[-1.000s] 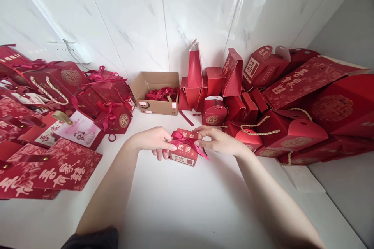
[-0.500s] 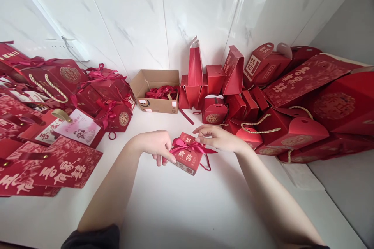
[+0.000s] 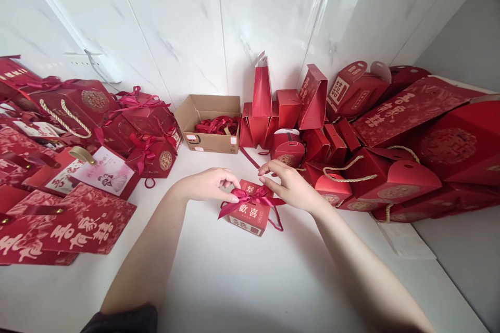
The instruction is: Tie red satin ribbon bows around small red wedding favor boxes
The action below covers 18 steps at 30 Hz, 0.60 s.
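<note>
A: Status on the box?
B: Small red box (image 3: 250,216) is mid-scene on the white table (image 3: 234,281), printed face up. Ribbon bow (image 3: 255,197) across its top, cord handle (image 3: 280,222) looping out on the right.

A: Hands?
B: Left hand (image 3: 211,184): thumb at the bow's left loop, fingers loosely curled; can't tell if it's pinching ribbon. Right hand (image 3: 291,187): fingers parted over the bow's right end, no grip visible. Neither is clenched.

A: Failure modes?
B: Main one, I'd say: bow slips or goes lopsided. Cause: uneven pull on one loop or tail. Second: box skids or twists. It looks light, and no hand is visibly bracing its body. Third: a finger snags the cord handle and drags the box right.

A: Surroundings?
B: Tight far right. Rounded-top box (image 3: 287,148) is just beyond the right hand; a careless lift could bump it. Loose ribbon strip (image 3: 250,158) by the carton (image 3: 214,144) could catch a fingertip too.
</note>
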### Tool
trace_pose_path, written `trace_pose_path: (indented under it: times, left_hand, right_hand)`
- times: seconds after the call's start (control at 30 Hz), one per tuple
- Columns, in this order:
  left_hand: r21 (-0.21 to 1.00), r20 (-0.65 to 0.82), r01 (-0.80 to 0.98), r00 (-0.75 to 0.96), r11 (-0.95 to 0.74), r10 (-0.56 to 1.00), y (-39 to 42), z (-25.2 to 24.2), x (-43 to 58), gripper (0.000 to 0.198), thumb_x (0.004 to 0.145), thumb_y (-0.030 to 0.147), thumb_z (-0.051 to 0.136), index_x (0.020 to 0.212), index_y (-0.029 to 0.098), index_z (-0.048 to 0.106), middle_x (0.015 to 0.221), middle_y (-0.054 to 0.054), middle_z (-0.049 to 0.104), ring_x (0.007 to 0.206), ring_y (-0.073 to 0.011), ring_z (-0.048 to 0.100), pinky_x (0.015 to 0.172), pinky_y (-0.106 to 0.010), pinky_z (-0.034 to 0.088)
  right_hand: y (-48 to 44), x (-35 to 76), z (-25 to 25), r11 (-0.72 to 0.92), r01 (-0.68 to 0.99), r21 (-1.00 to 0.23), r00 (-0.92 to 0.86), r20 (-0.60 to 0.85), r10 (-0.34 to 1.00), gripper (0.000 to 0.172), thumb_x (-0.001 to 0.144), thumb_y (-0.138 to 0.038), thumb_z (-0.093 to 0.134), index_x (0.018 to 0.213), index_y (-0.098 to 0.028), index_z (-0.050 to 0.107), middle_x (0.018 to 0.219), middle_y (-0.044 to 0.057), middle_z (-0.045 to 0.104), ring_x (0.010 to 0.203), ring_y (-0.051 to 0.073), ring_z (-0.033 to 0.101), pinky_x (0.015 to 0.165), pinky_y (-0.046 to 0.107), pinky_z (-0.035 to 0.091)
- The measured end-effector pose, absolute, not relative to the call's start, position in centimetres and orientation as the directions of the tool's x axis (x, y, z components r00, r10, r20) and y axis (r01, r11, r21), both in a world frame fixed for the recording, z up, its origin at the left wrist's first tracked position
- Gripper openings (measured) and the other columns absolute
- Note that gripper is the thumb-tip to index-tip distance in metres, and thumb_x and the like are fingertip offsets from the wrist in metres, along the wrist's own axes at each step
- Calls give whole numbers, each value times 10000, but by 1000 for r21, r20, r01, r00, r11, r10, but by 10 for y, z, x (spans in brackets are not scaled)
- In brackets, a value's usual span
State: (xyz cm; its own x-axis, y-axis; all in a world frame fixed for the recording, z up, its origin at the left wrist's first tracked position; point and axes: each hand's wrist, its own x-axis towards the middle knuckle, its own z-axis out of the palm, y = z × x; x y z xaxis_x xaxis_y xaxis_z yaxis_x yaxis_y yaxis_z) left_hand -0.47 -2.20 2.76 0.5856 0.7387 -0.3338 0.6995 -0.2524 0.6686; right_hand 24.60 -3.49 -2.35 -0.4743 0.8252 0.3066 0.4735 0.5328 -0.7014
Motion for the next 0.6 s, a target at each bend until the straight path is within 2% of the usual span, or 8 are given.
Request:
trace_pose_path:
  times: [0.1, 0.2, 0.27, 0.37, 0.47, 0.6]
  left_hand:
    - [747, -306, 615, 654, -251, 692, -16, 20, -4, 261, 727, 429, 717, 816, 185, 693, 737, 19, 432, 631, -106, 371, 574, -241, 295]
    - [831, -285, 519, 707, -201, 648, -10, 13, -9, 272, 755, 419, 708, 774, 156, 641, 624, 42, 399, 582, -94, 353, 553, -238, 272]
    - [854, -318, 501, 718, -142, 619, -8, 12, -11, 315, 795, 449, 670, 727, 151, 593, 574, 42, 430, 534, -85, 358, 522, -236, 267]
    - [848, -382, 527, 669, -45, 638, -9, 17, -14, 382, 839, 498, 610, 679, 159, 536, 555, 15, 526, 474, -81, 406, 472, -230, 281]
    - [843, -378, 538, 574, 13, 727, -10, 22, -17, 404, 837, 517, 607, 662, 164, 518, 548, 0, 561, 457, -81, 440, 451, -221, 301]
    - [828, -372, 560, 517, 24, 771, -9, 22, -22, 458, 833, 580, 587, 652, 162, 537, 541, -12, 583, 451, -83, 459, 444, -219, 320]
  right_hand:
    - [-53, 239, -7, 622, 500, -603, -503, 383, 775, 115, 965, -251, 491, 935, -199, 588, 928, 45, 609, 844, 170, 573, 772, 299, 454]
    - [-76, 223, 3, 753, 434, -494, -666, 387, 638, 138, 975, -280, 495, 955, -195, 601, 929, 47, 620, 837, 168, 580, 757, 289, 458]
    - [-89, 210, 2, 822, 403, -401, -768, 341, 543, 132, 971, -270, 504, 961, -190, 608, 966, 52, 630, 861, 177, 591, 760, 293, 466]
    - [-99, 196, -9, 899, 365, -242, -862, 276, 425, 130, 955, -148, 492, 936, -171, 618, 984, 59, 650, 898, 195, 605, 785, 305, 476]
    - [-96, 192, -20, 892, 430, -138, -864, 222, 451, 197, 922, -51, 461, 947, -150, 628, 885, 68, 666, 842, 213, 619, 773, 335, 484]
    - [-88, 194, -24, 838, 525, -149, -802, 243, 545, 186, 920, -79, 467, 975, -151, 630, 857, 78, 660, 781, 205, 607, 702, 324, 481]
